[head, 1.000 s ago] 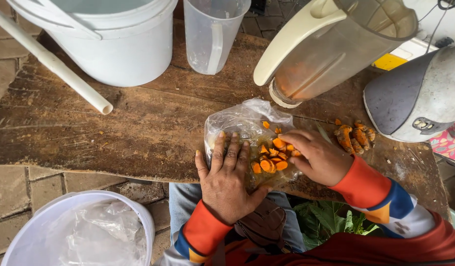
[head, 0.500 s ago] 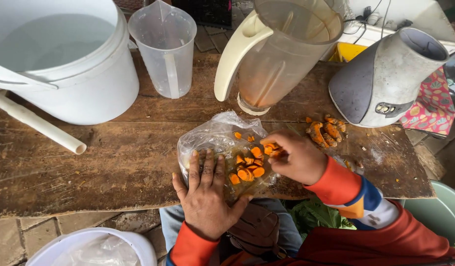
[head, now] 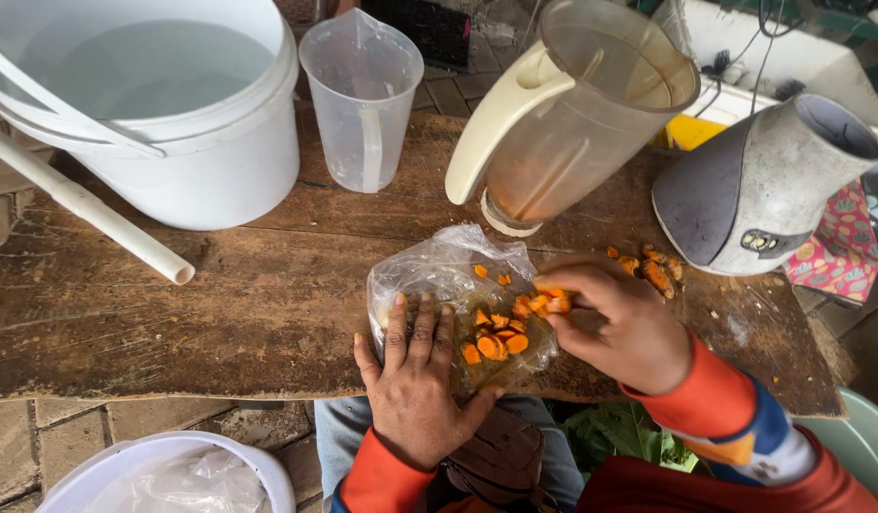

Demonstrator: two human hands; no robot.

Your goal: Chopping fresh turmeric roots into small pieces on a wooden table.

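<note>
A clear plastic bag (head: pixel 439 271) lies flat on the worn wooden table (head: pixel 220 313), with several orange turmeric slices (head: pixel 496 340) on it. My left hand (head: pixel 415 389) presses flat on the bag's near left part, fingers spread. My right hand (head: pixel 620 323) pinches a few orange slices (head: pixel 548 302) at the bag's right edge. A small pile of unpeeled orange root pieces (head: pixel 653 269) sits just beyond my right hand. A blender jug (head: pixel 572 114) with a cream handle stands right behind the bag.
A white bucket of water (head: pixel 163 104) and a white pipe (head: pixel 87 204) are at the far left. A clear measuring jug (head: pixel 363 95) stands beside the bucket. A grey blender base (head: pixel 757 185) is at the right. A white bin with a plastic liner (head: pixel 163 475) sits below the table.
The view has shifted, so everything sits further right and lower in frame. My right hand has closed its fingertips on slices at the bag's right edge. My left hand stays flat on the bag.
</note>
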